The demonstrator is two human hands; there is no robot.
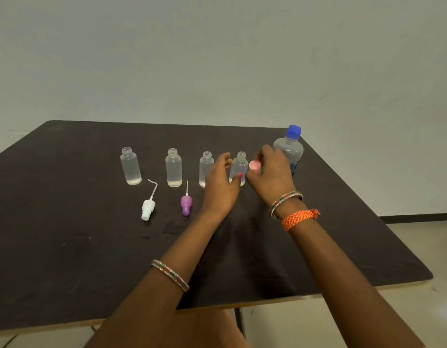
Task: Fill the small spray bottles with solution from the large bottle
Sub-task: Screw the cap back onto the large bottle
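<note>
so on the dark table (66,259) there's a row of four small clear bottles, all uncapped. far-left bottle (131,166) and second bottle (173,168) only have a little liquid at the bottom, with a white spray top (148,206) and a purple spray top (186,203) lying in front. third bottle (206,167) sits half behind the left hand (220,182), whose thumb is holding the fourth bottle (238,167). right hand (270,169) pinches a pink cap (254,166). the large bottle (290,151) is at the far right, blue lid on, so looks like filling has barely begun
</note>
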